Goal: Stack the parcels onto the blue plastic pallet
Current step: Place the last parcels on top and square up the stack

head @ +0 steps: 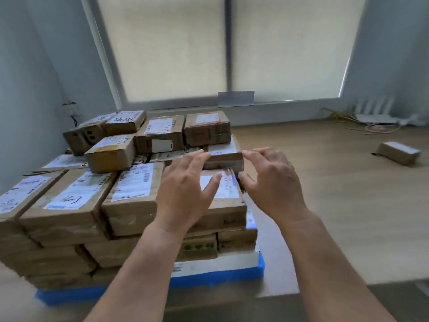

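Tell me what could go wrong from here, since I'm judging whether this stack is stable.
1. The small brown cardboard parcel between the open left hand and right hand sits near the right edge of the stack; it may slip off.
2. The skewed brown cardboard box on the top layer lies crooked and could slide if bumped.
3. The lone brown parcel on the wooden floor could trip someone.

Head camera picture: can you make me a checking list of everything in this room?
Surface: wooden floor, blue pallet on it.
Job's things: stacked parcels on pallet; small parcel on top; loose parcel on floor.
Clutter: nothing seen.
Hands: left hand and right hand open, flanking small parcel; contact unclear.
Cables: yellow cables by far wall.
Surroundings: window blinds down; white antenna device.
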Tool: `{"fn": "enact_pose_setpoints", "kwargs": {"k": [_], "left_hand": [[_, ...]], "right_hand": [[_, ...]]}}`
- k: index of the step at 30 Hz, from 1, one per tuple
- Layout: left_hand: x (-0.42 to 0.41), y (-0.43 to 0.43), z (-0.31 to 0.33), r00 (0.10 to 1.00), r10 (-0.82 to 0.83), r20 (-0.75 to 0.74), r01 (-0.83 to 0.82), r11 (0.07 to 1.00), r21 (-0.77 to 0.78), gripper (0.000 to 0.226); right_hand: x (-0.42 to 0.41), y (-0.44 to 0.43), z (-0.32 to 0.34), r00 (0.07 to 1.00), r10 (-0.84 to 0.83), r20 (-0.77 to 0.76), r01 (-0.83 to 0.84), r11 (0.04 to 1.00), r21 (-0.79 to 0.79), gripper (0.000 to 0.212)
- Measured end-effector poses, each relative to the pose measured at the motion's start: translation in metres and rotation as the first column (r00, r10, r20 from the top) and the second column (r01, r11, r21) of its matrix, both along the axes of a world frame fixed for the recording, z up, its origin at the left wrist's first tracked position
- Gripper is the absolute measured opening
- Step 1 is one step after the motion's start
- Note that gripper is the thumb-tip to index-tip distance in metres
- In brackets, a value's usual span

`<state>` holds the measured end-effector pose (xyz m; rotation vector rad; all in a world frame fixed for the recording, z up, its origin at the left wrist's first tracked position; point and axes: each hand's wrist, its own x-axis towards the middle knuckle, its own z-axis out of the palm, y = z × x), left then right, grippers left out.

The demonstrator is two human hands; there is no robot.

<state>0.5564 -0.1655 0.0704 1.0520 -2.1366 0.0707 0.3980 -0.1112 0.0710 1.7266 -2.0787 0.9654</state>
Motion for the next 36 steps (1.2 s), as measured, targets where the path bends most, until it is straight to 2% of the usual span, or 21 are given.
{"fn": "enact_pose_setpoints", "kwargs": {"k": [3,7,10,14,20,29,36], "left_hand": [[-0.038,0.012,-0.003,0.998,-0.055,0.024,0.054,0.998,0.039,0.047],[-0.114,0.043,-0.016,0.982,-0.159,0.105,0.145,0.981,0.13,0.051],[-0.159,0.061,-0.031,0.967,-0.189,0.169,0.155,0.968,0.195,0.054],[-0.214,0.086,-0.05,0.953,-0.227,0.199,0.171,0.949,0.266,0.055],[-0.275,0.118,-0.066,0.929,-0.297,0.223,0.222,0.925,0.307,0.056],[-0.349,0.128,-0.08,0.887,-0.372,0.273,0.268,0.897,0.352,0.058],[-0.459,0.128,-0.085,0.855,-0.457,0.247,0.356,0.861,0.363,0.06]], "right_hand": [[-0.034,0.025,-0.007,0.999,-0.045,-0.026,0.045,0.999,-0.001,0.044],[-0.098,0.076,-0.018,0.985,-0.172,0.0,0.171,0.978,0.121,0.047],[-0.138,0.11,-0.024,0.968,-0.252,0.018,0.243,0.947,0.209,0.051],[-0.179,0.15,-0.036,0.936,-0.35,0.023,0.334,0.909,0.251,0.052],[-0.227,0.193,-0.054,0.893,-0.45,0.024,0.418,0.848,0.326,0.053],[-0.292,0.216,-0.071,0.855,-0.518,0.012,0.481,0.803,0.353,0.053],[-0.387,0.226,-0.069,0.776,-0.631,-0.014,0.589,0.717,0.373,0.051]]}}
